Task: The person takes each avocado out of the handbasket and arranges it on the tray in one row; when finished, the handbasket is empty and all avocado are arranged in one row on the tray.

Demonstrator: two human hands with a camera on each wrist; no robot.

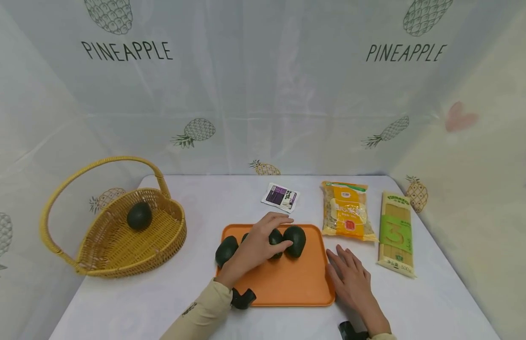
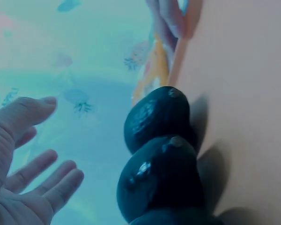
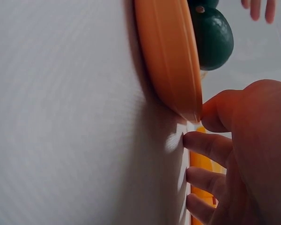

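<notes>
Dark green avocados lie on an orange tray (image 1: 288, 285) in the head view. My left hand (image 1: 258, 243) reaches over them, thumb and fingers spread apart, with nothing gripped. Nearest to it is the rightmost avocado (image 1: 295, 242), beside another avocado (image 1: 275, 244) partly covered by the hand. The left wrist view shows the same hand (image 2: 30, 164) apart from a glossy avocado (image 2: 157, 178). At the tray's right side rests my right hand (image 1: 352, 278), fingers extended. Its thumb (image 3: 218, 112) is right at the tray's rim (image 3: 196, 89), the other fingertips down by the tabletop.
A yellow wicker basket (image 1: 161, 252) with a tall handle stands at the left, one avocado (image 1: 139, 216) inside. Behind the tray lies a purple-and-white packet (image 1: 281, 197). An orange-labelled food bag (image 1: 348, 211) and a noodle pack (image 1: 396, 233) lie at the right.
</notes>
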